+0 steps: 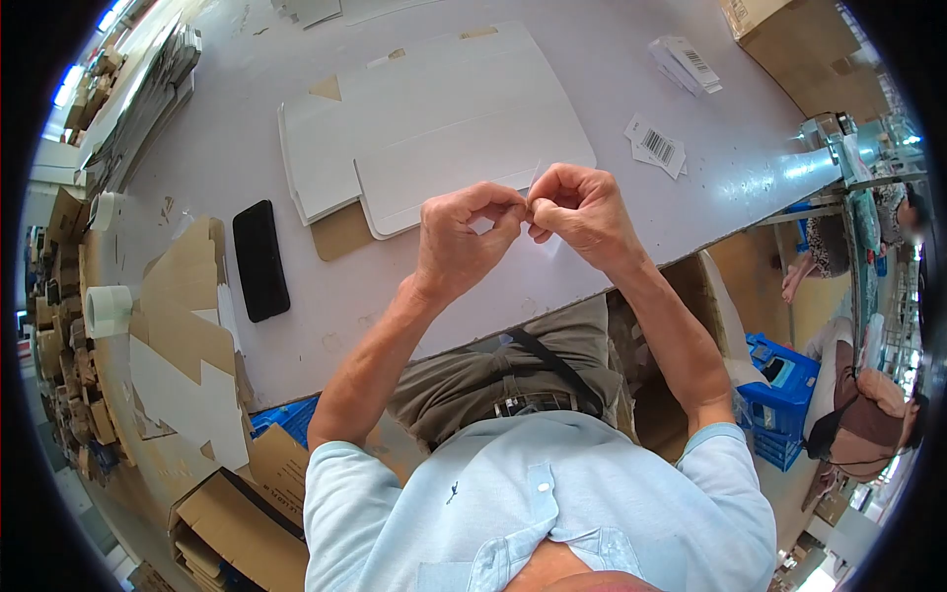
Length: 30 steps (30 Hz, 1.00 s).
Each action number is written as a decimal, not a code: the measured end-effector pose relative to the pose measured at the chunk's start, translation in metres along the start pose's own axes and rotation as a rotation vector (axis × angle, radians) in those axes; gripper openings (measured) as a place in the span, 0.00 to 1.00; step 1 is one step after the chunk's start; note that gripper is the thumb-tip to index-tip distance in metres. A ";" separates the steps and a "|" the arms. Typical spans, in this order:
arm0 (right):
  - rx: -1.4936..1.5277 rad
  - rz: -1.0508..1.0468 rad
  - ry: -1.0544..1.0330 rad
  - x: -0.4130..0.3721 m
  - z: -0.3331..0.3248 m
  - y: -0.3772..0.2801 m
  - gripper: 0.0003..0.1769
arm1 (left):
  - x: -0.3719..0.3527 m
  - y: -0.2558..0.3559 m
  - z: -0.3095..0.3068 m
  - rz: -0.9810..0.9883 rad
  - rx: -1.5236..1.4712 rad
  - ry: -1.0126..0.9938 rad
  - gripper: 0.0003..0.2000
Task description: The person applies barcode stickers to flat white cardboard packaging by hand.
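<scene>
My left hand and my right hand meet above the table near its front edge. Both are closed in a pinch, fingertips almost touching. A thin, clear-looking sliver rises beside the right fingers; what the fingertips hold is too small to make out. Just beyond the hands lie flat white cardboard box blanks, stacked unevenly, with a brown cardboard edge showing beneath them. The hands overlap the near edge of this stack in view.
A black phone lies left of the blanks. Barcode labels and a label stack sit at the right. Tape rolls and cut cardboard are at the left; a carton stands back right. Another person is at the right.
</scene>
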State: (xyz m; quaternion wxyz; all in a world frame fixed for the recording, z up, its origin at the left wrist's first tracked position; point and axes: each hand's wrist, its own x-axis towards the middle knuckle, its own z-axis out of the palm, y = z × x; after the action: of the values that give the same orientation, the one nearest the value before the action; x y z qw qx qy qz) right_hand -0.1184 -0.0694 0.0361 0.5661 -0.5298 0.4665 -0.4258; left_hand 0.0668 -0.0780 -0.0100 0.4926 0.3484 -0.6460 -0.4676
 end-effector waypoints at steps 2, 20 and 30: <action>0.034 0.020 -0.005 0.000 0.000 -0.002 0.02 | 0.000 -0.002 0.002 0.021 -0.003 0.043 0.04; -0.010 -0.183 0.113 -0.001 0.016 0.002 0.06 | 0.001 0.008 0.007 0.052 -0.237 0.240 0.08; -0.149 -0.237 0.166 0.001 0.017 -0.014 0.06 | 0.001 0.011 0.005 -0.016 -0.483 0.162 0.08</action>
State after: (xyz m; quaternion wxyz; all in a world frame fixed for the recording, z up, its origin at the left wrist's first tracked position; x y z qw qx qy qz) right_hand -0.1015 -0.0680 0.0504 0.4303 -0.5847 0.4762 -0.4962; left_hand 0.0614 -0.0740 0.0004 0.6079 0.2621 -0.4713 -0.5828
